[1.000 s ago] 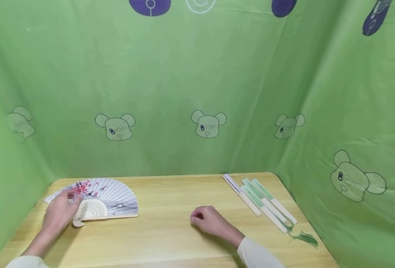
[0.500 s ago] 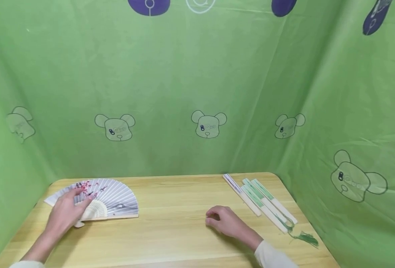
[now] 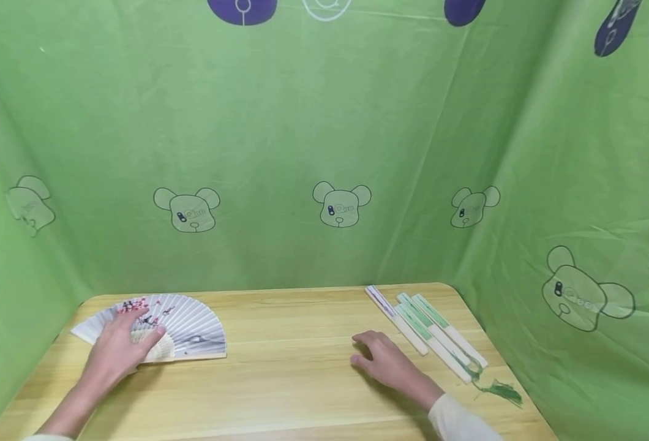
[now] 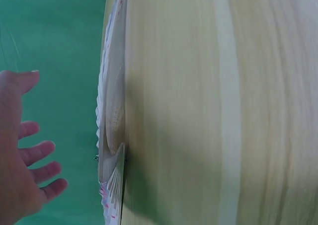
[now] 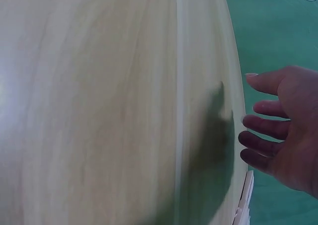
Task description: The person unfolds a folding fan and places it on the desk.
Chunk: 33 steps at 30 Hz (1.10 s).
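Left hand (image 3: 116, 356): fingers spread, holding nothing, above the opened fan (image 3: 189, 331), which lies at ten o'clock on the table (image 3: 280, 395). Right hand (image 3: 386, 365): fingers loosely bent, empty, near four folded fans (image 3: 437, 348) at two o'clock. Green tassel (image 3: 501, 392) past three. Judgement: good handling means light contact, sparing the pleats.

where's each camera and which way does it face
Head: on the head, facing forward and down; table, left hand, right hand, sleeves show.
Left wrist: on that wrist, facing table and open fan; left hand shows.
Right wrist: on that wrist, facing table and green cloth; right hand shows.
Head and left wrist share the open fan.
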Tool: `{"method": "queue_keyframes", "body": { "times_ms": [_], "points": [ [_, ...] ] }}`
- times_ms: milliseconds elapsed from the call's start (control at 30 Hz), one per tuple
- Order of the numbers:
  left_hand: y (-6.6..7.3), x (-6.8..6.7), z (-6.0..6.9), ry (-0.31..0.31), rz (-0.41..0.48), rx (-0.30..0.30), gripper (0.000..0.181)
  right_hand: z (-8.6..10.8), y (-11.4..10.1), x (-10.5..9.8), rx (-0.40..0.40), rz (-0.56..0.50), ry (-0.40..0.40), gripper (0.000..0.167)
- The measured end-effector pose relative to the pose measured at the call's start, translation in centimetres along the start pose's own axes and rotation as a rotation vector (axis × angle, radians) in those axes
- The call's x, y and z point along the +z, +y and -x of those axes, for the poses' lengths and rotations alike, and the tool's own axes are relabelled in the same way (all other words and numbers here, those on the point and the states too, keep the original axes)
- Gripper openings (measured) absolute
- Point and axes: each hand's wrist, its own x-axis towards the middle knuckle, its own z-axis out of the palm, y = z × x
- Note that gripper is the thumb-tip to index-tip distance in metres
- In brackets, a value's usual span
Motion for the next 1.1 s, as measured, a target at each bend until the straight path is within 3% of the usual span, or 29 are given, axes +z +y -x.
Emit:
{"method": "queue_keyframes", "body": {
  "times_ms": [333, 800, 1100],
  "points": [
    [1.3, 0.8, 0.4, 0.052, -0.023, 0.072, 0.074, 0.9, 1.4, -0.3, 0.031, 0.062, 0.072, 0.051],
    [3.3, 0.6, 0.4, 0.091, -0.014, 0.157, 0.066, 1.6, 4.1, -1.8, 0.096, 0.14, 0.137, 0.055],
    [4.1, 0.9, 0.8, 0.06, -0.005, 0.138, 0.068, 1.7, 5.3, -2.7, 0.116, 0.192, 0.191, 0.055]
  ]
}}
